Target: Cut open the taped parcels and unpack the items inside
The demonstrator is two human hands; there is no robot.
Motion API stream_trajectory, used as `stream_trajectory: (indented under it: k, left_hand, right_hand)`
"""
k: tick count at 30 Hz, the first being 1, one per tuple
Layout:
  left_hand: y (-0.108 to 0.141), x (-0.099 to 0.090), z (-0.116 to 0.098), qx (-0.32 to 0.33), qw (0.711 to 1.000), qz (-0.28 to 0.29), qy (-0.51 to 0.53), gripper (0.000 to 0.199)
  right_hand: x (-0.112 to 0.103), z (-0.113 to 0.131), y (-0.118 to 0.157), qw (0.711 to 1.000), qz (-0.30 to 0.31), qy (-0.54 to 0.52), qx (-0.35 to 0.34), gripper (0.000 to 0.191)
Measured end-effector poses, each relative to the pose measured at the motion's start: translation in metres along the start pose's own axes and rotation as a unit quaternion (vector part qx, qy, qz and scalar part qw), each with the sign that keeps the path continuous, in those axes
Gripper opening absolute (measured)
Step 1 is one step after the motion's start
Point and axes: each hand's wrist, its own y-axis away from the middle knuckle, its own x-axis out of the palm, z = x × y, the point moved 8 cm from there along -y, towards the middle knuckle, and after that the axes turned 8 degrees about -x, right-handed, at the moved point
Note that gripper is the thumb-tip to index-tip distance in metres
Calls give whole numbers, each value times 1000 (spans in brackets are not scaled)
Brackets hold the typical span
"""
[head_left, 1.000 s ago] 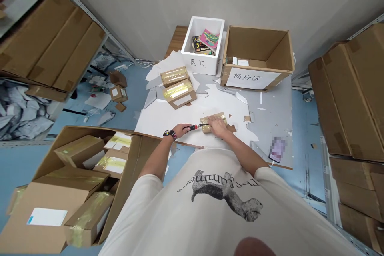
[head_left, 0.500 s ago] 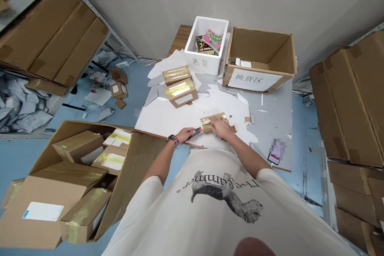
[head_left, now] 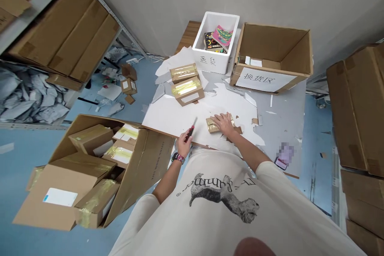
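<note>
The left hand (head_left: 184,145) grips a knife (head_left: 190,133), its tip pointing up the frame, clear of the small box (head_left: 212,126). The right hand (head_left: 224,124) lies on that box with its fingers spread over the top, the palm side hidden.

The box sits just below the middle of the frame, near the front edge of the table (head_left: 280,114). It is brown and has shiny tape on it. Torn cardboard (head_left: 238,130) lies just beside it, partly under the right forearm. Under the box is a white sheet (head_left: 168,115) with ragged edges.

Up and left of the box, two taped boxes (head_left: 188,91) sit together on the table, the nearer one with a white label on its side. Beyond them, at upper centre, stands a white tub (head_left: 213,64) with books (head_left: 222,36) inside. Just right of it is an open carton (head_left: 274,42) with a handwritten sheet on its front and small white pieces inside. A phone (head_left: 281,163) rests at the table's lower right corner.

At lower left, a big carton (head_left: 153,154) holds several taped parcels (head_left: 90,139). Large cartons (head_left: 349,116) are stacked at the right edge; more cartons (head_left: 66,32) fill a shelf at upper left, with crumpled grey bags (head_left: 33,98) below them.
</note>
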Motion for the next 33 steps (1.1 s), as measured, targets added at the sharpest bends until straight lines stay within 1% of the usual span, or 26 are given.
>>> stream_trajectory:
  k: [2,3,4,6,9,12,13,16,17,20,21,24,25,27,29,30,31,33]
  left_hand:
    - [5,0,-21,83,995,-11,-45,56]
    - [6,3,-29,115,991,0,-67,54]
    - [5,7,-36,132,987,17,-91,53]
    - [-2,13,-43,138,980,31,-138,53]
    - [-12,19,-48,134,971,21,-195,54]
    - [-12,22,-45,127,966,8,-227,54]
    - [-11,19,-42,113,966,-8,-231,54]
    - [-9,0,-28,53,968,-84,-229,55]
    - [-10,-5,-27,50,968,-92,-228,55]
    - [-21,-8,-32,87,970,-51,-223,52]
    - [-28,-11,-32,85,972,-50,-215,52]
    - [-48,-29,-24,17,979,-116,-169,57]
    - [-55,-31,-20,-4,979,-133,-151,58]
    - [-69,-30,-14,-31,981,-148,-118,59]
    - [-85,-22,-9,-53,984,-145,-90,58]
    - [-93,-17,-9,-63,985,-138,-80,58]
    - [-101,-11,-9,-71,986,-129,-74,58]
    - [-112,2,-16,-71,989,-111,-70,58]
  right_hand:
    - [0,-2,-3,1000,-1,-8,4,57]
    - [0,-3,-4,1000,-1,-9,6,57]
    - [1,-3,-5,1000,-1,-10,7,57]
    - [2,-3,-6,1000,-5,-9,4,57]
    - [4,-2,-6,1000,-13,-6,-3,56]
    - [6,-2,-5,1000,-19,-3,1,55]
    - [6,-3,-4,1000,-19,-2,5,55]
    - [8,-2,-3,1000,-15,-5,6,54]
    - [7,-2,-3,1000,-13,-7,3,54]
    - [5,-1,-3,1000,-11,-12,-3,54]
    - [3,0,-3,1000,-11,-14,-2,54]
    - [-1,5,1,1000,-20,-15,-7,55]
    - [-2,7,5,1000,-26,-14,-10,54]
    - [-4,10,16,999,-45,-12,-9,53]
    - [-8,5,32,997,-77,-13,23,52]
    - [-11,-3,41,993,-99,-16,57,52]
    - [-15,-13,50,987,-124,-21,102,53]
    - [-21,-38,69,963,-171,-49,201,58]
